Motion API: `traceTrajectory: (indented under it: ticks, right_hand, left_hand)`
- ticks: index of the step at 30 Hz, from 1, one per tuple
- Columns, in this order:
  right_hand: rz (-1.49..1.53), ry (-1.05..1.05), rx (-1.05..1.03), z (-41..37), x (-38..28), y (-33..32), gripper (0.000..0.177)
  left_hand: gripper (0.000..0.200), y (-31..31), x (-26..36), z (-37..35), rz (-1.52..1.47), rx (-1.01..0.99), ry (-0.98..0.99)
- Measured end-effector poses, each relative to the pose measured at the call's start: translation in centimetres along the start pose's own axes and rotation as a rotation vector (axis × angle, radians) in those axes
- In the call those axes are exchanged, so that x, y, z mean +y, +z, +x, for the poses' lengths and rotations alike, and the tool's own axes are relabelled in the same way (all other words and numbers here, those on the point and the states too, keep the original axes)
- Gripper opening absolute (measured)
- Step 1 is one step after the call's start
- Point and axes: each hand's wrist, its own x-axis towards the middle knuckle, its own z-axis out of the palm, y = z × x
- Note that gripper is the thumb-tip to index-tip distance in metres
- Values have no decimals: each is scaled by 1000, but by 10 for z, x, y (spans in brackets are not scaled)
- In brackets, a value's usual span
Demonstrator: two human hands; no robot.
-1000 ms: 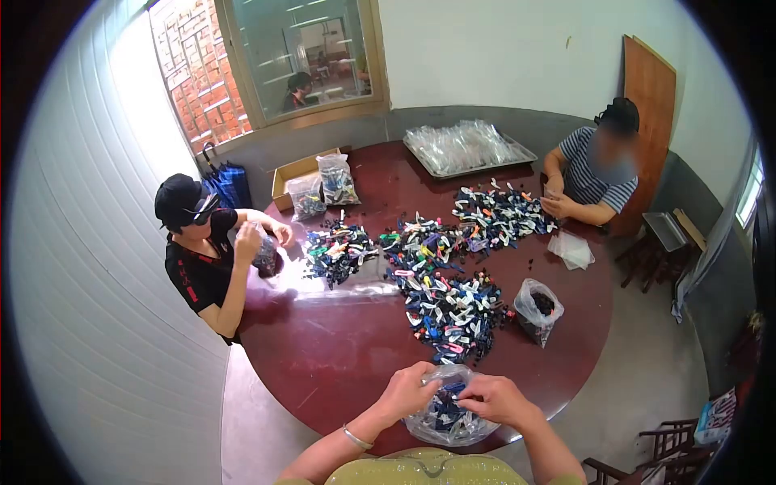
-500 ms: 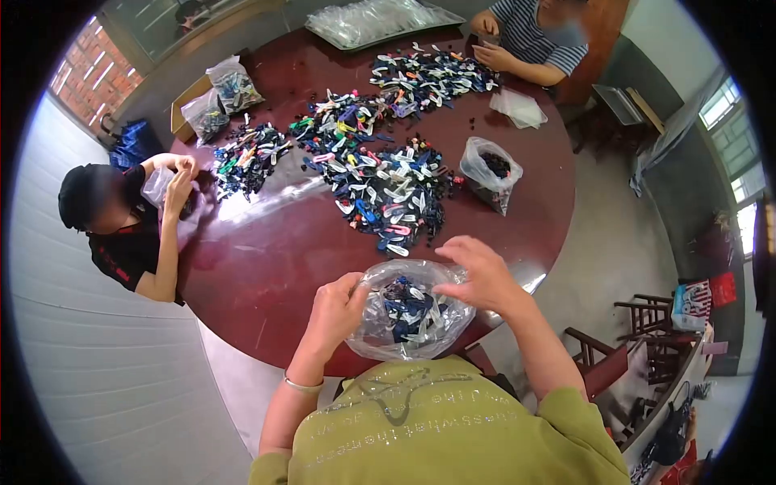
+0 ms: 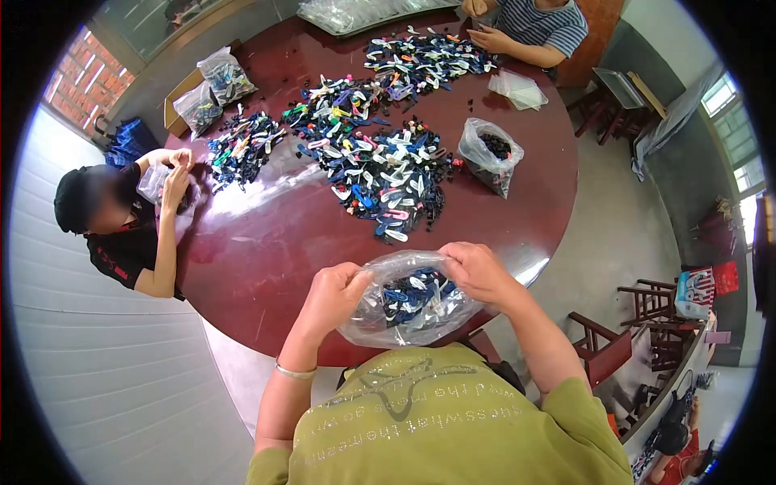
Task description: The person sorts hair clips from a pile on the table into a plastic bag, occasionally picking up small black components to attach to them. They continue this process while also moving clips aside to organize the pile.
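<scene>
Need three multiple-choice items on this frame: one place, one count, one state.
1. Where is the clear bag?
A) above the near rim of the table
B) on the floor
C) on a chair
2. How many other people sit at the table?
A) none
B) two
C) five
3. What are the left hand and right hand doing?
A) lying flat on the table
B) only the right touches the bag
C) both grip the bag's top
Answers: 1 A, it hangs over the rim. 2 B, one in black, one in stripes. 3 C, both pinch the plastic.
</scene>
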Motion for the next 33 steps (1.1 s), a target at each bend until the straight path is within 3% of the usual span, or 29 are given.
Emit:
traceTrajectory:
  ticks: [3, 4, 7, 11, 15, 16, 19, 22, 25, 31, 33]
  right_hand:
    - [269, 243, -146, 6, -1, 4, 21]
    - [284, 225, -138, 8, 2, 8, 22]
    - [355, 204, -148, 9, 5, 20, 23]
    - [540, 290, -196, 9, 5, 24, 21]
    - [749, 381, -203, 4, 0, 24, 20]
    - [728, 396, -217, 4, -5, 19, 20]
    - [768, 385, -290, 5, 6, 14, 20]
    - [875, 378, -364, 9, 12, 6, 20]
    - [999, 401, -375, 14, 16, 6, 19]
    - [1042, 380, -344, 17, 20, 6, 16]
    - [994, 360, -333, 17, 29, 12, 17]
  left_hand:
    - [38, 0, 24, -12, 401, 261, 242]
    - [47, 3, 33, -17, 537, 369, 348]
    - [68, 8, 48, -25, 608, 263, 443]
    - [83, 31, 26, -18, 791, 33, 87]
    - [67, 35, 3, -22, 961, -21, 113]
    - [61, 27, 3, -23, 841, -139, 74]
    - [55, 7, 3, -27, 643, -167, 91]
    - [36, -12, 14, -26, 291, -238, -28]
    - [25, -11, -1, -20, 62, -163, 153]
    - [16, -8, 3, -14, -237, -230, -88]
    - [17, -1, -10, -9, -467, -292, -144]
